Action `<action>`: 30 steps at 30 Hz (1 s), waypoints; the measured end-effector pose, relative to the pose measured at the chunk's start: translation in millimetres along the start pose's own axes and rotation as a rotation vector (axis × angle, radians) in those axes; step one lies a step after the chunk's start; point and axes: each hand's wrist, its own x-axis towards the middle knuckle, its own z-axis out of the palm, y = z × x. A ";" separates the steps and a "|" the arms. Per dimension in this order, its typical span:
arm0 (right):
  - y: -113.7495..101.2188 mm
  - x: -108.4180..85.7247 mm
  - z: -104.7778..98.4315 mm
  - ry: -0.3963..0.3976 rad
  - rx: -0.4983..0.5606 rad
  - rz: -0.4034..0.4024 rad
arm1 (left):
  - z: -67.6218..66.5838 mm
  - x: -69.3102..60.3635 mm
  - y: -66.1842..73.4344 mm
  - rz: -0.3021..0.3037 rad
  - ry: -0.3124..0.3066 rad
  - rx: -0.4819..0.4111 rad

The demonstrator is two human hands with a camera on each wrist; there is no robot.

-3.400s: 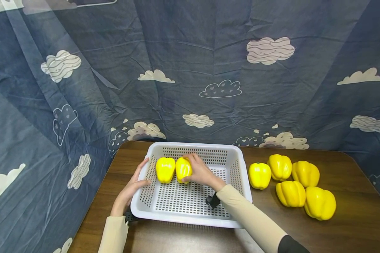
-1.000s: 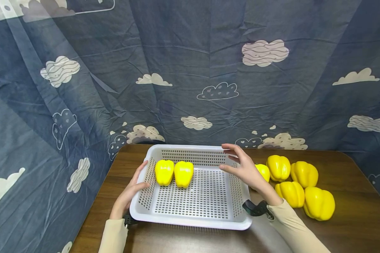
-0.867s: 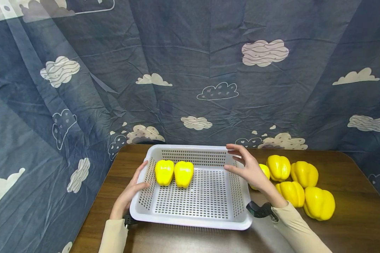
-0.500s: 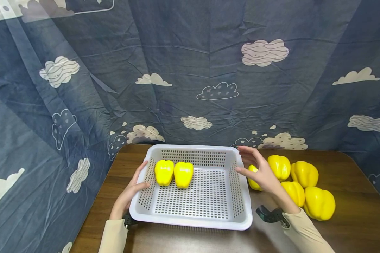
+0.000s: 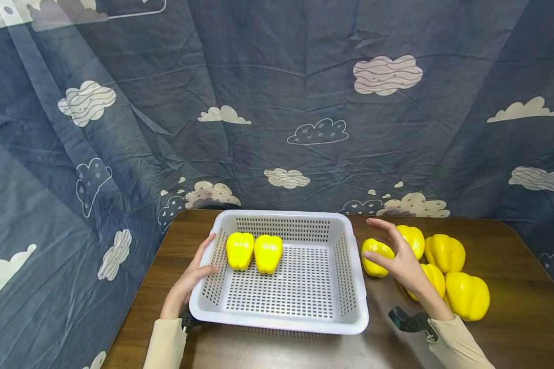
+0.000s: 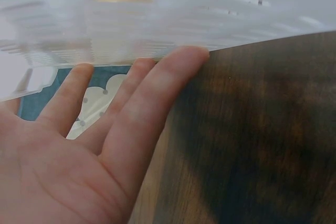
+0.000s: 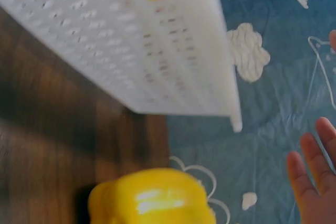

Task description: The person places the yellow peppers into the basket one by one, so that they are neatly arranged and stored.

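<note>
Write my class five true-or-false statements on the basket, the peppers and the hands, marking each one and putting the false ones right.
1. Two yellow peppers are inside the white basket. True.
2. The left hand touches the white basket. True.
3. Both hands hold the white basket. False: the right hand is clear of it and holds nothing.
4. Every pepper is in the basket. False: five peppers are outside it, on the table.
5. The basket's two peppers are at opposite ends. False: they sit side by side.
</note>
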 end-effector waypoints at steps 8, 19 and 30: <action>18.0 -7.8 -10.1 0.019 -0.029 0.066 | 0.2 0.4 0.7 -0.004 0.002 -0.005; 42.4 -15.7 -18.5 0.002 -0.087 0.123 | 0.5 -0.6 0.7 -0.004 0.003 -0.003; 56.8 -17.1 -20.4 -0.027 -0.152 0.158 | 1.5 -0.8 1.4 -0.002 0.001 -0.005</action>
